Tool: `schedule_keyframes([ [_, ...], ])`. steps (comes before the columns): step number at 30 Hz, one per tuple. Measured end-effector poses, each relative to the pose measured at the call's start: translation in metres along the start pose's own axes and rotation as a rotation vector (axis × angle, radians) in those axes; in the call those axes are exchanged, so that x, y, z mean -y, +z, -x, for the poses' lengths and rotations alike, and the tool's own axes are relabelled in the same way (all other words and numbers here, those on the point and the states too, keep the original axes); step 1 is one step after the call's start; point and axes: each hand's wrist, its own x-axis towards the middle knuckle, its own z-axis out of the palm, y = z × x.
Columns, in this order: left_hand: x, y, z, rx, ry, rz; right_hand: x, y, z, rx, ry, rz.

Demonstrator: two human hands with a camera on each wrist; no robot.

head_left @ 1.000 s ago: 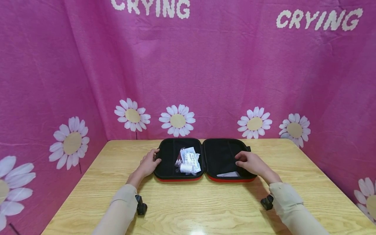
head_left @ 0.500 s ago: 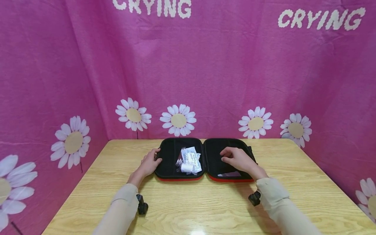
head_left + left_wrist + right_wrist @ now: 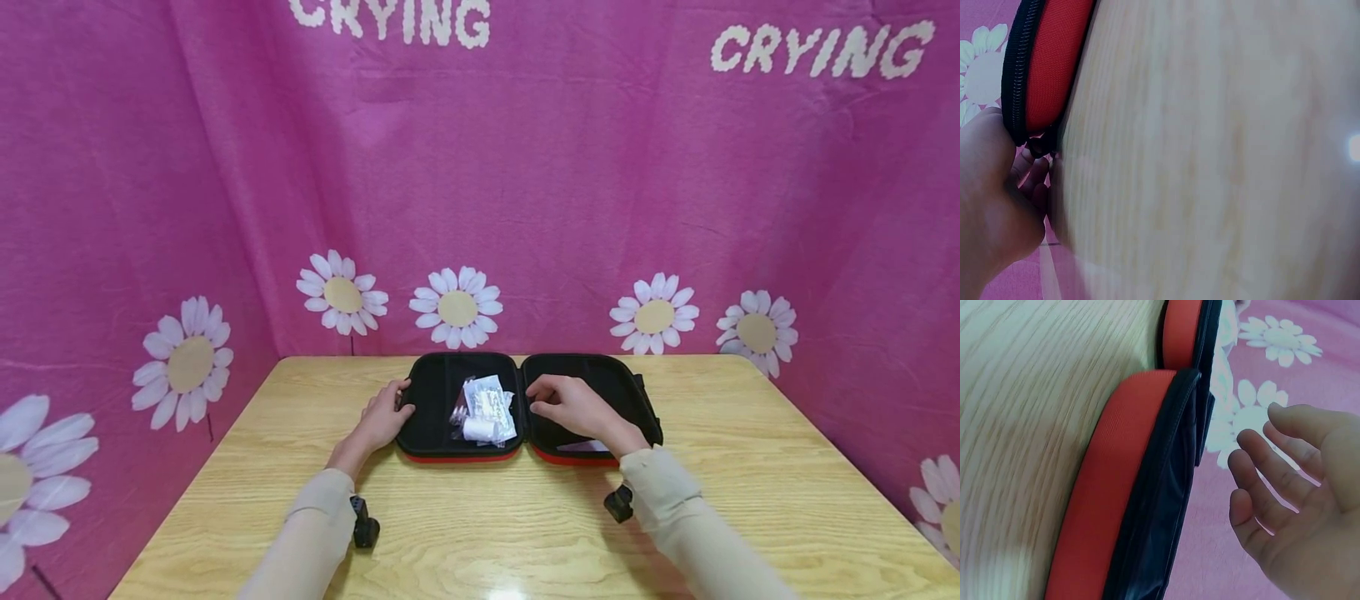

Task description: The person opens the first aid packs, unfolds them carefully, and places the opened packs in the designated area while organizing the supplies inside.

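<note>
A black case with red sides [image 3: 427,458] lies unfolded flat on the table, its two halves joined at a hinge. At its left edge, my left hand [image 3: 381,417] grips the rim, thumb on top and fingers around the outside. The left wrist view shows the zipped red side [image 3: 1054,69] beside that hand. My right hand [image 3: 573,404] hovers over the right half near the hinge, fingers loosely bent and holding nothing, as the right wrist view also shows. In the left half are white printed packets [image 3: 491,400] and a white roll [image 3: 478,429].
A pale flat piece [image 3: 585,447] lies at the near edge of the right half, partly behind my right hand. The wooden table [image 3: 480,517] stretches around the case. A pink curtain with daisies [image 3: 457,308] hangs behind the table.
My right hand has moved left across the case's right half, from its right side to near the hinge. My left hand stays on the left edge.
</note>
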Motion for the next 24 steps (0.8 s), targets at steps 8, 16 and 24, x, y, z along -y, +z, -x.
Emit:
schedule_keyframes([
  [8, 0.0, 0.001, 0.0, 0.001, -0.007, 0.002, 0.012, 0.012, -0.008, 0.02, -0.019, -0.005],
  [16, -0.003, -0.001, 0.001, -0.006, -0.004, 0.005, 0.02, 0.022, -0.013, 0.057, -0.024, -0.001],
  [24, -0.002, 0.0, 0.001, -0.004, -0.007, 0.0, 0.023, 0.034, -0.015, 0.068, -0.051, 0.02],
])
